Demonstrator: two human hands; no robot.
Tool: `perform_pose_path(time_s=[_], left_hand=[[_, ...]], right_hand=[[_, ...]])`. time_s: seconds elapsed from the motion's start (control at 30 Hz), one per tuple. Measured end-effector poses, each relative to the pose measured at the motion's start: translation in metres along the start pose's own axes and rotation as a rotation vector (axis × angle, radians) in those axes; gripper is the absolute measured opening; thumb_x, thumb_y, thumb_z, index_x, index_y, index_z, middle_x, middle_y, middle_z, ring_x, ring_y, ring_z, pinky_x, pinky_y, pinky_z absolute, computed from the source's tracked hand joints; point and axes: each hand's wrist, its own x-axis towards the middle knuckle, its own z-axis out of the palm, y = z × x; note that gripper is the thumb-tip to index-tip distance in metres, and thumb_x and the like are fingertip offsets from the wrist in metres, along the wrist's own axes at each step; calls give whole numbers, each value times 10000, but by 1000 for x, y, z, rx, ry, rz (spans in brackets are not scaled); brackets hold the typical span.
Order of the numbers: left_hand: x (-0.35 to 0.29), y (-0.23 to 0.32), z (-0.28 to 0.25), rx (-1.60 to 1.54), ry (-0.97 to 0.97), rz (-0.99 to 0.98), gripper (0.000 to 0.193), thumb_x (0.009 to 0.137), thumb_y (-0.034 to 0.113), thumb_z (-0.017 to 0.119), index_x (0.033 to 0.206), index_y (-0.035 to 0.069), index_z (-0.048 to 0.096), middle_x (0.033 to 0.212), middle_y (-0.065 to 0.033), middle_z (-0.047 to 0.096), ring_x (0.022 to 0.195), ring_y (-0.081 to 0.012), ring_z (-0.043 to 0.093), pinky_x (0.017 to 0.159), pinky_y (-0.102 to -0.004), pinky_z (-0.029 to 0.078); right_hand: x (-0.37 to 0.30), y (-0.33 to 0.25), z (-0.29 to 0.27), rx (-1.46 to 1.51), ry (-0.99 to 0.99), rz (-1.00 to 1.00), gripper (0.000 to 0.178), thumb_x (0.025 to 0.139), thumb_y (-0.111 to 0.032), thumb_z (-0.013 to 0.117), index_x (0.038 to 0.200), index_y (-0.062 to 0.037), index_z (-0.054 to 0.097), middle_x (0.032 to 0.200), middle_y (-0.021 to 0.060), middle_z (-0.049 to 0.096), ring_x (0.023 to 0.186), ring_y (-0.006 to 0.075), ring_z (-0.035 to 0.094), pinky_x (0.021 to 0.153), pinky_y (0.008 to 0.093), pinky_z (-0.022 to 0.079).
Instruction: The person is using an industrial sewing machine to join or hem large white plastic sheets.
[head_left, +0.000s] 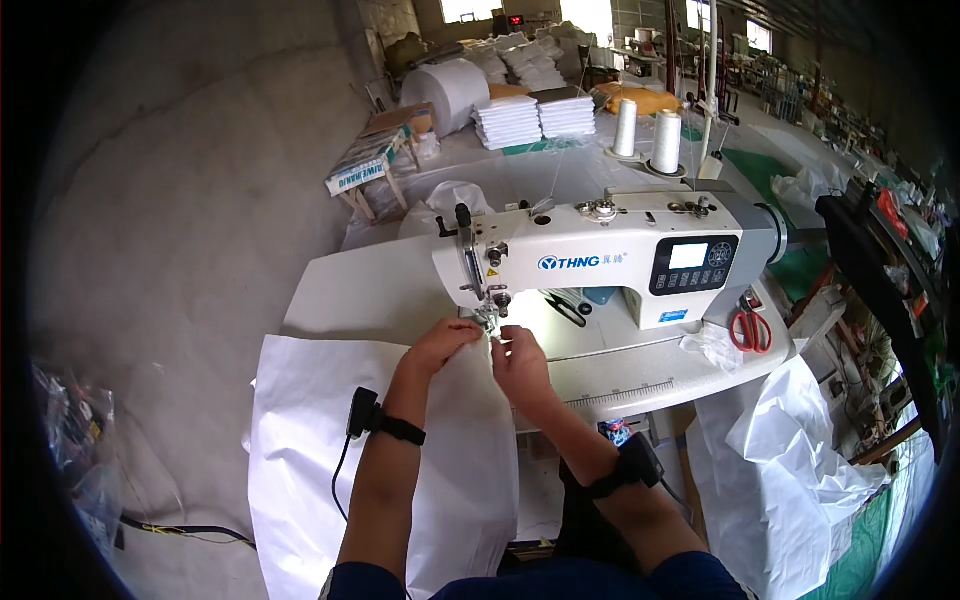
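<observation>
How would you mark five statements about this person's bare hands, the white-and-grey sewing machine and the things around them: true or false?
1. The bare left hand and bare right hand are near the left end of the white-and-grey sewing machine. True.
2. The scissors with red loop handles lie to the left of both hands. False: they lie to the right.
3. Two white thread cones stand beyond the machine. True.
4. Only the left forearm wears a black strap with a small box. False: both forearms do.
5. The large smooth white sheet extends beneath the left forearm. True.
</observation>
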Motion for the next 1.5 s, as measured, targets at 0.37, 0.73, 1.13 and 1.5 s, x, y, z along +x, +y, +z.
perform_pose_path(time_s=[0.37,0.73,1.13,1.5], left_hand=[[11,-1,15,212,7,226,176,832,187,630,818,12,647,708,-24,604,634,-92,496,592,-277,430],[8,-1,25,385,91,165,224,813,188,553,729,-8,620,620,-23,561,572,-93,460,541,-288,401],[7,-14,48,979,405,361,243,789,301,594,773,61,628,889,-117,637,866,-317,574,751,-428,442],[-44,-13,67,1041,411,781,267,791,153,600,1033,45,625,1023,-95,620,989,-277,553,863,-396,424]], right_hand=[[17,40,14,41,-624,415,184,899,-155,487,984,-7,555,774,100,639,693,215,640,643,330,523],[-8,2,17,-710,-567,12,188,833,-98,475,954,3,578,744,118,658,690,255,664,593,378,519],[-38,-22,-5,-726,-511,13,373,831,-68,464,1174,73,500,852,137,640,727,255,663,604,349,520],[-36,-15,1,-809,-543,55,324,836,-96,485,1126,34,546,850,93,650,752,235,661,609,333,519]])
